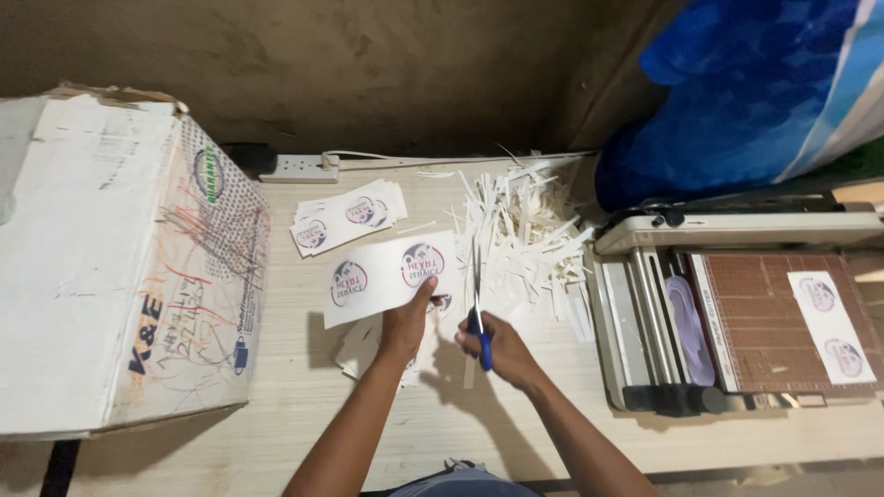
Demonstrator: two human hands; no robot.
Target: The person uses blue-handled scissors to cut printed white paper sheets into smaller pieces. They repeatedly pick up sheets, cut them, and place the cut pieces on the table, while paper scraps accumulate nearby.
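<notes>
Item one, as I log it: a white printed strip (387, 274) bearing two round red-and-blue emblems, held just above the wooden table (304, 405) near its middle, tilted with its right end higher. My left hand (405, 322) is closed on the strip's near right corner, thumb on top.

Item two: scissors with blue handles (478, 313), blades pointing to the far side and standing at the strip's right edge. My right hand (497, 348) is clenched around the handles. I cannot tell whether the blades are parted or together.

Item three: loose white cut pieces (361, 354) lying on the table under the strip and left hand.

Item four: a heap of narrow white paper trimmings (529, 235), just right of the scissors and running to the far edge of the table.

Item five: a small stack of cut emblem labels (348, 216), far of the strip and slightly left, well apart from the hands.

Item six: a paper trimmer (737, 313) on the right, with a brown gridded bed and a strip of two emblems (831, 327) lying on it.

Item seven: a large worn white cardboard box (120, 267) on the left.

Item eight: a white power strip (299, 167) at the far edge against the wall, its cord running right.

Item nine: blue fabric (737, 92) at far right, beyond the trimmer.
</notes>
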